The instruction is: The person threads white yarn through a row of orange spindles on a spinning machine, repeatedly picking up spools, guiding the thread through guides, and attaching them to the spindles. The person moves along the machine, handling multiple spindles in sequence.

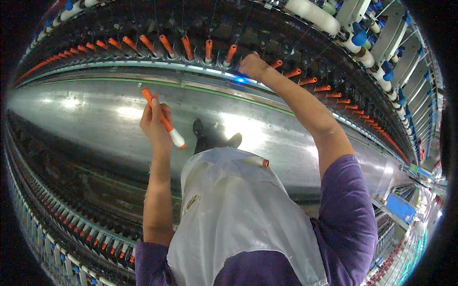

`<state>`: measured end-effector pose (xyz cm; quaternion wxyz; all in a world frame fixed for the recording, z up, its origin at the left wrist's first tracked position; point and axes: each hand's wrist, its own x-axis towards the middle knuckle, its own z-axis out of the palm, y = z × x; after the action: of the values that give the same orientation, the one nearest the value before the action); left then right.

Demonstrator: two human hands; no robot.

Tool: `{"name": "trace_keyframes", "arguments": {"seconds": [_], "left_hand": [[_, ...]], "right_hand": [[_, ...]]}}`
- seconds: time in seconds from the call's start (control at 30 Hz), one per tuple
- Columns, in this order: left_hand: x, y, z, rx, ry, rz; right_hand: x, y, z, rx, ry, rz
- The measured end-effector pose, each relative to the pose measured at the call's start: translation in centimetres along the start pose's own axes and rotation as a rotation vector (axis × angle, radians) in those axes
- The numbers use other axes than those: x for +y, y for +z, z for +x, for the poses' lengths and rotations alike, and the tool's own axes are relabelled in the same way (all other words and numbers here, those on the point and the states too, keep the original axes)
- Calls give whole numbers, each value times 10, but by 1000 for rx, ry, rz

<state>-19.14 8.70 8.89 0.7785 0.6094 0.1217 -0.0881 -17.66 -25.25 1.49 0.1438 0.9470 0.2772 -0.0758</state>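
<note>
My left hand (156,121) is closed around an orange spinning bobbin (176,137), held tilted above the metal floor. White yarn is wound on the bobbin's lower part, and a small pale tip shows at its upper end. Up at the machine, my right hand (253,66) is in a fist at the row of spindles, between two upright orange bobbins (231,53) (276,64). Whatever its fingers grip is hidden behind the hand. A blue light (240,80) glows on the rail just below it.
Orange bobbins (164,45) line the long spindle rail (143,64) to both sides. White yarn rolls (312,14) sit above. Behind me runs another machine row (90,233). One more bobbin (265,163) pokes out at my white apron (238,200).
</note>
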Motion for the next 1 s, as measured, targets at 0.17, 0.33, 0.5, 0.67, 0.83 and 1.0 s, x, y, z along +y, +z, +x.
{"name": "trace_keyframes", "arguments": {"seconds": [0.17, 0.33, 0.5, 0.67, 0.83, 1.0], "left_hand": [[0, 10, 5, -12, -12, -9], [-18, -5, -1, 67, -72, 10], [-36, -33, -9, 55, -103, -55], [-38, -43, -10, 120, -74, -38], [-23, -30, 0, 96, -93, -97], [-17, -17, 7, 67, -67, -72]], "right_hand": [[-1, 27, 8, -116, 0, 18], [-8, 66, 17, -40, 82, -185], [-11, 46, 15, -109, 46, -165], [-2, -4, 5, -238, 75, -29], [6, -26, 7, -290, 37, -23], [15, -79, -6, -198, 130, -18]]}}
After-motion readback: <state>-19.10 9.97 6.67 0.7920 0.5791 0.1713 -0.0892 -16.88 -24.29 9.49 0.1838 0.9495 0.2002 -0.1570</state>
